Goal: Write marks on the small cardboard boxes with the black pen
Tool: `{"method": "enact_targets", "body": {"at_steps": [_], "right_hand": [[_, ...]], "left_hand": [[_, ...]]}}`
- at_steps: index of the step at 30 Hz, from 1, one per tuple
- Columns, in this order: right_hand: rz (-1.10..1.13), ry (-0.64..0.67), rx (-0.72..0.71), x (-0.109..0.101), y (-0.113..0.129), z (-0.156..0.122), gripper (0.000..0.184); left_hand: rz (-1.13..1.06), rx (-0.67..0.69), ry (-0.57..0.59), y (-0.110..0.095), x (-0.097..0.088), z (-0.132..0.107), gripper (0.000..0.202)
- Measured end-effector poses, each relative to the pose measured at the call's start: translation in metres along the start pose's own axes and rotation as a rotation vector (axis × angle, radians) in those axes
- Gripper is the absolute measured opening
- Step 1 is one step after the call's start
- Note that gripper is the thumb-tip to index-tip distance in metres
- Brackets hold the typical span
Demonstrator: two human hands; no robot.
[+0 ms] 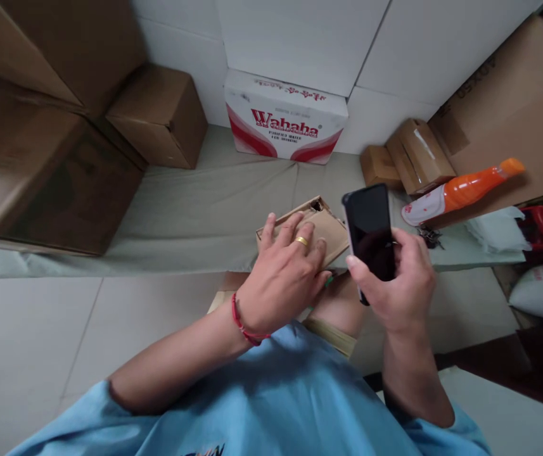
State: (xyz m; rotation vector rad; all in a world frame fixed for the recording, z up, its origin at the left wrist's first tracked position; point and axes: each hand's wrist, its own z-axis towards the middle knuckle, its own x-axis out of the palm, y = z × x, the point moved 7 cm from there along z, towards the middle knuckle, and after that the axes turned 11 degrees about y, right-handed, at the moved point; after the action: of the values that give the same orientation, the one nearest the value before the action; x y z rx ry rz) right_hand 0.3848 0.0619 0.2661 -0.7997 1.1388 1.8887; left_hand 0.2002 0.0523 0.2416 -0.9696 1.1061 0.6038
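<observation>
In the head view my left hand (290, 259) lies over a small flat cardboard box (332, 231), its fingers spread across the top. A gold ring is on one finger and a red cord is round the wrist. Bits of something green (329, 280) show by the thumb; the hand hides most of it. My right hand (402, 278) grips a black-screened smartphone (370, 228), thumb along its near side and fingers behind its right edge. The phone is held upright just right of the flat box, with its screen dark.
A Wahaba-like red-and-white water carton (285, 120) stands against the wall. Brown boxes (161, 114) are stacked at left. At right lie small cartons (418, 155), an orange-capped bottle (466, 190), keys (429, 237) and a white plastic bag (499, 231). The cloth-covered bench (195, 215) has a front edge near my knees.
</observation>
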Motion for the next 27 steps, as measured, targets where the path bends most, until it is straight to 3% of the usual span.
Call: {"method": "enact_targets", "body": {"at_steps": [4,10,18,20,22,25,27], "right_hand": [[0.004,0.024,-0.096,0.007,0.025,0.002,0.057],[0.027,0.038,-0.094,0.016,0.034,0.002,0.058],[0.008,0.028,-0.078,0.015,0.038,0.0,0.06],[-0.017,0.018,-0.036,0.015,0.019,0.004,0.061],[-0.064,-0.005,0.067,0.017,-0.018,0.013,0.063],[-0.176,0.009,0.328,0.032,-0.097,0.031,0.072],[-0.263,0.129,0.514,0.051,-0.151,0.039,0.073]], "left_hand": [[-0.041,-0.064,-0.024,0.012,-0.003,-0.009,0.043],[-0.055,-0.139,-0.16,0.024,0.002,-0.027,0.066],[-0.085,-0.161,-0.055,0.017,0.01,-0.03,0.068],[-0.086,-0.146,-0.025,0.017,0.009,-0.031,0.068],[-0.091,-0.131,-0.002,0.018,0.009,-0.033,0.072],[-0.106,-0.133,-0.013,0.02,0.009,-0.037,0.082],[-0.122,-0.147,-0.033,0.022,0.009,-0.039,0.089]]}}
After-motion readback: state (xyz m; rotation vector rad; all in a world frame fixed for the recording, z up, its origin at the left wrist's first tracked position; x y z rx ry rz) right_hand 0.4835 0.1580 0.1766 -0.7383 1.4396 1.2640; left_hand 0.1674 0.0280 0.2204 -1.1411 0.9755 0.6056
